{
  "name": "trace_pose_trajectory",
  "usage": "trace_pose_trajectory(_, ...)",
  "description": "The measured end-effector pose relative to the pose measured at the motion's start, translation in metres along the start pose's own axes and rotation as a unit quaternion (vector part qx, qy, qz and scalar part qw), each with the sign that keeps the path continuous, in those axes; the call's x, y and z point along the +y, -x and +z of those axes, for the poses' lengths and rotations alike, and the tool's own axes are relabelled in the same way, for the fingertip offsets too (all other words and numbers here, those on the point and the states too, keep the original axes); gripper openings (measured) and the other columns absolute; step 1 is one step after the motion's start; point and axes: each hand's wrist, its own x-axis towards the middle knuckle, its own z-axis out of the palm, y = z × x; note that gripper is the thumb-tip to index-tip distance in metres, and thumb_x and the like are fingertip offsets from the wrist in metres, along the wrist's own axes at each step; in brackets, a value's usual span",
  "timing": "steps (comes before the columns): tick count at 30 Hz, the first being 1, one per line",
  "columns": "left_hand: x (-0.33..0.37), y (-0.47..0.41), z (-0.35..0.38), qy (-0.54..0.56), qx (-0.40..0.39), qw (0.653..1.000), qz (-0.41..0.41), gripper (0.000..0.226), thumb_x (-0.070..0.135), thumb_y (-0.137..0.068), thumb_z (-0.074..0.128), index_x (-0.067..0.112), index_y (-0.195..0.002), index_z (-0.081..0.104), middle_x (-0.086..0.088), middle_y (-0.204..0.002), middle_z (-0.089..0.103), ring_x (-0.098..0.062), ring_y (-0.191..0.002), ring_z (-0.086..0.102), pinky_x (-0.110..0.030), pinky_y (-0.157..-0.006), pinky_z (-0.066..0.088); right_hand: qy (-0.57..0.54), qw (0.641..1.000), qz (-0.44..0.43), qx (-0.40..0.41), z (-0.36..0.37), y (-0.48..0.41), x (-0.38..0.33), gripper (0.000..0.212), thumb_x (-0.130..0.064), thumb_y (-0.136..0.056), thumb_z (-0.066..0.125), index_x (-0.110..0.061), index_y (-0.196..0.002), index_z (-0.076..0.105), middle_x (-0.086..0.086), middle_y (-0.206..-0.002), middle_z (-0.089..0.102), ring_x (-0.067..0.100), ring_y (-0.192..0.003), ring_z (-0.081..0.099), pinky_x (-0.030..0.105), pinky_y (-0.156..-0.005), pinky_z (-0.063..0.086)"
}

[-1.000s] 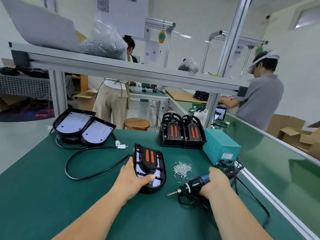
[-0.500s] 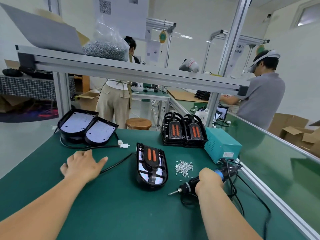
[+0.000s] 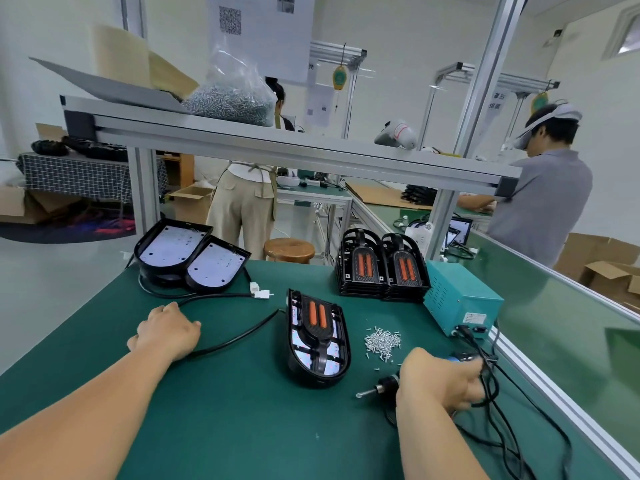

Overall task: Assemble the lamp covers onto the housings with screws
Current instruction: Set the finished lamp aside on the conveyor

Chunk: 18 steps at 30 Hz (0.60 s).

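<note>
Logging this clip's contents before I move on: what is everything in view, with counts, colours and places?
Lamp with cover: one, black and orange, mid-mat.
Cover stacks: two, black and orange, far side of the mat.
Housings: two, black with white boards, far left.
Loose screws: one pile, silver, right of the lamp.
Screw bag: one, clear, upper shelf.
Power box: one, teal, right edge.
Cable: one, black, left of the lamp.
Mat: one, green, covering the table.
Stool: one, wooden, beyond the table.
Other people: two, background.
Electric screwdriver: one, black and blue, near right.
Left hand: over the cable, grip unclear.
Right hand: grips the screwdriver.
</note>
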Motion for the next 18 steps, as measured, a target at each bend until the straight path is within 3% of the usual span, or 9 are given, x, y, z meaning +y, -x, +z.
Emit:
trace_pose_trajectory(3, 0.002, -0.005, -0.006, -0.015, 0.002, 1.000, 0.003, 0.053, 0.030, -0.098, 0.049, 0.022, -0.149, 0.034, -0.006, -0.152, 0.038, -0.036, -0.133, 0.040, -0.045, -0.102, 0.036, -0.027, 0.982, -0.183, -0.028, 0.002, 0.015, -0.005, 0.072, 0.001, -0.083, 0.061, -0.012, -0.148, 0.034, 0.020, -0.146, 0.029, 0.039, -0.132, 0.031, 0.048, -0.108, 0.033)
trace_pose_trajectory(5, 0.001, -0.010, -0.009, -0.026, 0.002, 1.000, 0.010, 0.057, 0.018, -0.096, 0.048, 0.023, -0.151, 0.032, -0.008, -0.148, 0.041, -0.036, -0.129, 0.045, -0.042, -0.098, 0.041, -0.007, 0.954, -0.273, -0.126, 0.010, 0.026, -0.007, 0.059, -0.002, -0.085, 0.064, -0.013, -0.139, 0.045, 0.014, -0.134, 0.038, 0.033, -0.121, 0.044, 0.041, -0.107, 0.034)
trace_pose_trajectory(7, -0.003, -0.015, -0.010, -0.043, 0.000, 0.999, 0.030, 0.054, 0.009, -0.093, 0.046, 0.016, -0.147, 0.038, -0.013, -0.139, 0.048, -0.033, -0.118, 0.052, -0.037, -0.088, 0.047, 0.098, 0.911, -0.308, -0.255, 0.020, 0.034, -0.005, 0.046, -0.011, -0.089, 0.064, -0.016, -0.133, 0.051, 0.007, -0.125, 0.042, 0.025, -0.106, 0.051, 0.029, -0.095, 0.036)
trace_pose_trajectory(10, -0.007, -0.018, -0.013, -0.103, -0.014, 0.992, 0.064, 0.013, 0.008, -0.092, 0.046, 0.010, -0.098, 0.056, -0.007, -0.108, 0.062, -0.022, -0.092, 0.057, -0.027, -0.071, 0.048, 0.273, 0.844, -0.320, -0.334, 0.034, 0.042, -0.009, 0.044, -0.024, -0.097, 0.056, -0.014, -0.138, 0.045, 0.012, -0.131, 0.050, 0.025, -0.103, 0.052, 0.026, -0.082, 0.033)
trace_pose_trajectory(13, -0.005, -0.013, -0.022, -0.112, -0.036, 0.991, 0.070, 0.017, 0.017, -0.090, 0.050, 0.013, -0.073, 0.051, 0.001, -0.081, 0.056, -0.015, -0.073, 0.053, -0.024, -0.056, 0.040, 0.433, 0.758, -0.332, -0.359, 0.045, 0.043, -0.019, 0.027, -0.025, -0.096, 0.046, -0.011, -0.119, 0.051, 0.009, -0.117, 0.060, 0.028, -0.091, 0.051, 0.032, -0.076, 0.040)
trace_pose_trajectory(16, 0.003, -0.008, -0.020, 0.072, -0.046, 0.994, 0.064, 0.020, 0.014, -0.094, 0.046, 0.009, -0.076, 0.053, -0.003, -0.074, 0.055, -0.020, -0.067, 0.054, -0.027, -0.062, 0.051, 0.473, 0.734, -0.306, -0.380, 0.053, 0.038, -0.023, 0.005, -0.014, -0.089, 0.049, -0.010, -0.092, 0.051, 0.002, -0.084, 0.054, 0.027, -0.080, 0.053, 0.031, -0.071, 0.041)
trace_pose_trajectory(18, 0.017, 0.010, -0.018, 0.245, -0.075, 0.966, 0.034, 0.021, 0.005, -0.098, 0.041, 0.008, -0.100, 0.062, -0.006, -0.090, 0.058, -0.020, -0.072, 0.061, -0.035, -0.070, 0.061, 0.485, 0.726, -0.302, -0.384, 0.058, 0.035, -0.022, 0.012, -0.011, -0.086, 0.051, -0.013, -0.075, 0.046, 0.002, -0.074, 0.050, 0.024, -0.070, 0.052, 0.030, -0.066, 0.041)
